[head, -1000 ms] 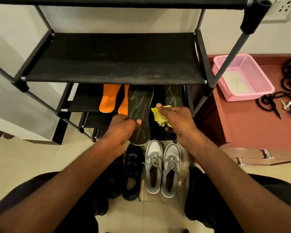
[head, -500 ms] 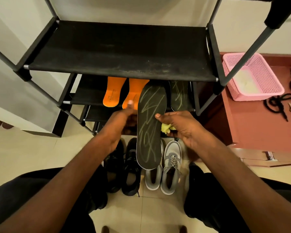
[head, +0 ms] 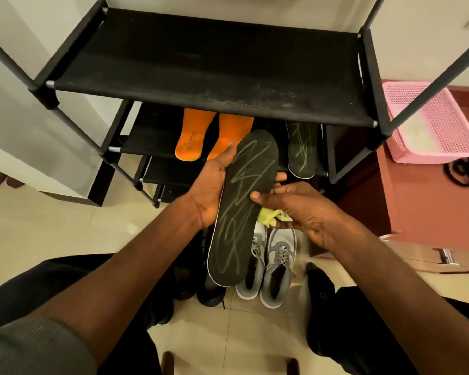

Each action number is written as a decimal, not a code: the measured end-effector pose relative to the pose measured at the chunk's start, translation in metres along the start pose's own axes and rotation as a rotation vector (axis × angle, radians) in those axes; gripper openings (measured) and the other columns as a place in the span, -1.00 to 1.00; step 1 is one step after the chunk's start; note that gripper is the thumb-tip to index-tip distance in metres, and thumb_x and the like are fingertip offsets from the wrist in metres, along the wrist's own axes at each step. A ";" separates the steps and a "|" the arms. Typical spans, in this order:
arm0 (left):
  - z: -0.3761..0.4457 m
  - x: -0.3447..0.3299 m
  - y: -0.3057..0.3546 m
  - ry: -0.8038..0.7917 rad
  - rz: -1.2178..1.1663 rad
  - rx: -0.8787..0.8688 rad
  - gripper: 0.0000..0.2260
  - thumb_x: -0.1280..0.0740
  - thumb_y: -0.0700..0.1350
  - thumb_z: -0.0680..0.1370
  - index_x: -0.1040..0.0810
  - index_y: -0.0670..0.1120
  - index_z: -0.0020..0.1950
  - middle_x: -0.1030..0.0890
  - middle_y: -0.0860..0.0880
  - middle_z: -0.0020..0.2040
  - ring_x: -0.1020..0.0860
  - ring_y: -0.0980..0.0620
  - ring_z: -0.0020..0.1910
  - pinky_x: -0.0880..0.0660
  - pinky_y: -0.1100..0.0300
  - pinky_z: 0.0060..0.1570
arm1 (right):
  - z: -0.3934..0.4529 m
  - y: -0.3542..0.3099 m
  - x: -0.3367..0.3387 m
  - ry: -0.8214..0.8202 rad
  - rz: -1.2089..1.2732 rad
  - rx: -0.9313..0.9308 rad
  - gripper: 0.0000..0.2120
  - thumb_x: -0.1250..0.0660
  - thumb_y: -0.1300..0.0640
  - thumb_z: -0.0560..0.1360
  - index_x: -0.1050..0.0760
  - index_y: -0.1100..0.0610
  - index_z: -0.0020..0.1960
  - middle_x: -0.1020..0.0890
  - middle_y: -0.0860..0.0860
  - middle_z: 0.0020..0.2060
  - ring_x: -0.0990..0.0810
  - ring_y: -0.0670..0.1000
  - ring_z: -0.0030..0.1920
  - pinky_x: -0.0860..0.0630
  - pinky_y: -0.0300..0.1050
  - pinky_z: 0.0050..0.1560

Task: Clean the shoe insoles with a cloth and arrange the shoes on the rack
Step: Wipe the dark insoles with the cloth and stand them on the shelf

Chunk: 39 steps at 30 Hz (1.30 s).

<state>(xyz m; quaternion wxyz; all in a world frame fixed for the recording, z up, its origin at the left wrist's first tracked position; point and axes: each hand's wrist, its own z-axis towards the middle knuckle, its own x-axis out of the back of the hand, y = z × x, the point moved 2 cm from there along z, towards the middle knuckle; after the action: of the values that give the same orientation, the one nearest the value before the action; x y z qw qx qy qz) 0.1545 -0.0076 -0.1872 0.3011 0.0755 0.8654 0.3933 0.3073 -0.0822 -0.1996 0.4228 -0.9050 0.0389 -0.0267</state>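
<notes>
While I watch through the head camera, my left hand (head: 211, 190) grips the dark insole (head: 243, 209) along its left edge, long axis running away from me toward the rack (head: 201, 77). My right hand (head: 306, 209) pinches the yellow cloth (head: 271, 216) at the insole's right edge, thumb on its face, so wiping means sweeping leftward.

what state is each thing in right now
dark insole: held up in left hand
yellow cloth: bunched in right hand, beside the insole
second dark insole: lying on the rack
orange insoles: lying on the rack
grey shoes: on the floor
</notes>
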 end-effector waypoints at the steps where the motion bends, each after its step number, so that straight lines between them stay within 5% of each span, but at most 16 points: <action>1: 0.001 0.002 0.001 0.009 -0.008 -0.007 -0.37 0.00 0.23 0.72 -0.74 -0.15 0.13 -0.71 -0.26 0.09 -0.71 -0.16 0.08 -0.67 0.02 0.04 | 0.000 -0.002 0.002 0.006 -0.042 0.009 -0.75 -0.59 0.10 0.46 -0.73 0.21 0.07 -0.78 0.03 -0.03 -0.71 -0.01 -0.03 -0.62 -0.15 -0.15; 4: 0.006 0.012 0.004 0.039 -0.083 -0.024 -0.38 -0.11 0.25 0.68 -0.48 -0.23 0.46 -0.56 -0.39 0.32 -0.53 -0.34 0.35 -0.55 -0.11 0.28 | 0.001 -0.013 0.019 0.156 -0.105 0.133 -0.87 -0.59 0.24 0.44 -0.74 0.19 -0.02 -0.77 0.08 -0.15 -0.69 -0.05 -0.20 -0.56 -0.23 -0.31; 7: 0.010 0.016 0.002 0.064 -0.088 0.011 -0.38 -0.14 0.26 0.63 -0.56 -0.22 0.39 -0.58 -0.34 0.30 -0.54 -0.33 0.33 -0.41 -0.16 0.32 | -0.001 -0.028 0.028 0.235 0.112 0.311 -0.77 -0.52 0.34 0.48 -0.68 0.23 0.14 -0.77 0.13 -0.10 -0.74 -0.04 -0.21 -0.60 -0.24 -0.29; 11: 0.009 0.003 -0.010 0.013 -0.097 0.053 -0.51 -0.15 0.18 0.63 -0.63 -0.15 0.27 -0.62 -0.28 0.14 -0.59 -0.29 0.07 -0.48 -0.19 0.11 | -0.005 -0.031 0.009 0.079 0.233 0.407 -0.68 -0.48 0.33 0.52 -0.60 0.20 0.25 -0.77 0.12 0.02 -0.75 0.10 -0.08 -0.71 0.06 -0.14; 13: 0.010 -0.003 -0.015 -0.041 -0.149 0.069 -0.52 -0.14 0.15 0.63 -0.56 -0.16 0.34 -0.60 -0.26 0.12 -0.60 -0.24 0.00 -0.50 -0.18 0.05 | -0.003 -0.029 -0.001 0.126 0.104 0.456 -0.72 -0.50 0.30 0.52 -0.62 0.15 0.20 -0.76 0.08 0.04 -0.76 0.11 -0.03 -0.70 0.01 -0.21; 15: 0.010 -0.007 -0.018 -0.078 -0.175 0.090 -0.54 -0.14 0.14 0.64 -0.54 -0.15 0.34 -0.60 -0.24 0.12 -0.59 -0.22 -0.01 -0.50 -0.15 0.05 | -0.001 -0.027 -0.005 0.283 -0.213 0.549 -0.80 -0.54 0.23 0.51 -0.66 0.08 0.11 -0.69 0.01 0.10 -0.70 -0.01 -0.01 -0.63 -0.25 -0.38; 18: 0.009 -0.009 -0.021 -0.098 -0.179 0.105 -0.56 -0.12 0.14 0.65 -0.56 -0.13 0.28 -0.63 -0.21 0.07 -0.61 -0.18 -0.03 -0.50 -0.11 0.03 | -0.003 -0.021 -0.007 0.444 -0.542 0.655 -0.80 -0.56 0.16 0.50 -0.68 0.04 0.11 -0.54 -0.03 0.12 -0.52 -0.18 0.01 -0.46 -0.53 -0.34; 21: 0.007 -0.012 -0.018 -0.092 -0.182 0.087 -0.56 -0.09 0.11 0.66 -0.65 -0.15 0.10 -0.67 -0.17 -0.04 -0.64 -0.12 -0.11 -0.52 -0.04 0.00 | 0.000 -0.016 -0.004 0.545 -0.609 0.673 -0.73 -0.58 0.09 0.49 -0.68 0.02 0.17 -0.47 -0.04 0.16 -0.51 -0.09 0.12 -0.51 -0.45 -0.34; 23: 0.006 -0.014 -0.016 -0.093 -0.202 0.077 -0.54 -0.09 0.08 0.66 -0.69 -0.14 -0.08 -0.67 -0.14 -0.16 -0.64 -0.07 -0.20 -0.56 0.05 -0.08 | 0.002 -0.016 -0.004 0.623 -0.700 0.683 -0.70 -0.59 0.04 0.47 -0.68 0.01 0.18 -0.46 -0.03 0.18 -0.50 -0.04 0.17 -0.55 -0.30 -0.09; 26: 0.006 -0.019 -0.014 -0.094 -0.224 0.068 -0.49 -0.07 0.03 0.66 -0.67 -0.13 -0.29 -0.62 -0.08 -0.31 -0.61 -0.01 -0.34 -0.59 0.20 -0.26 | 0.002 -0.018 -0.005 0.688 -0.742 0.693 -0.72 -0.57 0.05 0.49 -0.70 0.01 0.18 -0.51 -0.03 0.17 -0.51 0.02 0.17 -0.56 -0.08 0.02; 31: 0.005 -0.028 -0.013 -0.100 -0.221 0.068 -0.57 -0.07 0.04 0.65 -0.61 -0.15 -0.17 -0.61 -0.10 -0.26 -0.60 -0.02 -0.30 -0.57 0.15 -0.22 | 0.003 -0.016 -0.002 0.647 -0.575 0.689 -0.79 -0.46 0.22 0.56 -0.68 0.02 0.16 -0.66 -0.11 0.01 -0.69 -0.06 -0.09 -0.70 0.10 -0.20; 39: 0.006 -0.034 -0.011 -0.103 -0.206 0.064 -0.49 -0.04 0.06 0.64 -0.67 -0.13 -0.24 -0.63 -0.10 -0.29 -0.61 -0.03 -0.34 -0.55 0.13 -0.25 | 0.005 -0.017 0.002 0.592 -0.415 0.657 -0.76 -0.42 0.28 0.57 -0.71 0.02 0.14 -0.60 -0.20 0.02 -0.68 -0.04 -0.06 -0.70 0.09 -0.19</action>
<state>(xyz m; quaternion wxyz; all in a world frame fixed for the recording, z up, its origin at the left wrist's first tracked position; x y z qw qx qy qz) 0.1861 -0.0236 -0.1823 0.3814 0.0160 0.8641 0.3280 0.3108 -0.0678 -0.1902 0.6426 -0.6659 -0.0340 -0.3775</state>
